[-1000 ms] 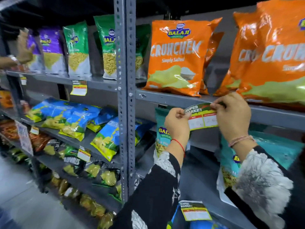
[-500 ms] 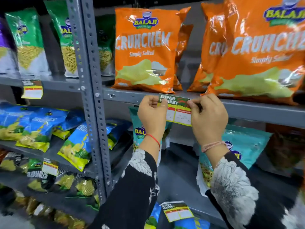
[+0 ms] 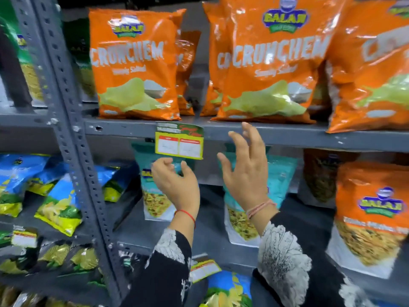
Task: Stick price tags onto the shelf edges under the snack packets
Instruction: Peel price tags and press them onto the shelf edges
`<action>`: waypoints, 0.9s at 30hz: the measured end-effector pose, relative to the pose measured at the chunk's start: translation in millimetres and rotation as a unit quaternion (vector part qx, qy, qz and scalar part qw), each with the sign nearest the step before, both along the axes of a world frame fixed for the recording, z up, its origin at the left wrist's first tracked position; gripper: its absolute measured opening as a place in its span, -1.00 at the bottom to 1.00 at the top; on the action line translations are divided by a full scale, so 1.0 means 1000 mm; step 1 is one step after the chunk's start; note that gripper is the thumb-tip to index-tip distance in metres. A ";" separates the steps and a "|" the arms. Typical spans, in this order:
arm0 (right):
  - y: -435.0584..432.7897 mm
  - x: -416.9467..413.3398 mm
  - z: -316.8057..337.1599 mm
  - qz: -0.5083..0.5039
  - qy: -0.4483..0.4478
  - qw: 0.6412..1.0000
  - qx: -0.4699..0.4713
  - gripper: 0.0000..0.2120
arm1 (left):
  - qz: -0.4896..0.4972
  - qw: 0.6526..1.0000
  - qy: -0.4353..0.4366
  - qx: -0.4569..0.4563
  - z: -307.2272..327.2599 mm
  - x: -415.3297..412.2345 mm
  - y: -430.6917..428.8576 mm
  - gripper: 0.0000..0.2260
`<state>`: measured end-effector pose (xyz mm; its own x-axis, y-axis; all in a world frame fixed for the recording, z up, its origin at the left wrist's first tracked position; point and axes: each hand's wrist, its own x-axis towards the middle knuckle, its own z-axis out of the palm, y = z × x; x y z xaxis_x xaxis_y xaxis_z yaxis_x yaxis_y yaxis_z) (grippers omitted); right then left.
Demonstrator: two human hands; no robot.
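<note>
Head view: price tag (image 3: 179, 140) just above left fingers (image 3: 162, 161)

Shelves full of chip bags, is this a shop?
Most likely yes, a grocery shop aisle: rows of orange snack packets stand on grey metal shelves, and a price tag hangs from the shelf edge.

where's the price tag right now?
Head view, centre: the price tag hangs from the grey shelf edge below the left orange Crunchem packet, above the left hand; neither hand touches it.
</note>
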<state>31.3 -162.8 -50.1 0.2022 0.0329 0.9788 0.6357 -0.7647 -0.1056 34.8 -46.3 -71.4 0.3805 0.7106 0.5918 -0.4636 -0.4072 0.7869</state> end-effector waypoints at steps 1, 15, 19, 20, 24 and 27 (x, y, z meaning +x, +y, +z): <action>-0.014 -0.002 -0.006 -0.023 -0.011 1.000 -0.002 -0.62 | -0.001 1.000 -0.003 0.027 -0.007 -0.002 -0.017 -0.83; -0.408 -0.070 -0.011 -0.234 -0.008 0.959 0.157 -0.55 | -0.356 0.915 -0.040 0.187 0.015 -0.060 -0.403 -0.89; -0.489 -0.082 0.008 -0.190 0.049 0.961 0.195 -0.47 | -0.429 0.896 0.062 0.093 0.028 -0.069 -0.487 -0.80; -0.500 -0.083 0.010 -0.182 0.050 0.963 0.192 -0.47 | -0.422 0.900 0.069 0.083 0.029 -0.071 -0.501 -0.81; -0.527 -0.081 0.015 -0.156 0.017 0.959 0.237 -0.74 | -0.376 0.925 0.050 0.032 0.026 -0.078 -0.525 -0.84; -0.533 -0.081 0.020 -0.110 0.009 0.958 0.264 -0.92 | -0.413 0.910 0.027 0.015 0.026 -0.086 -0.534 -0.85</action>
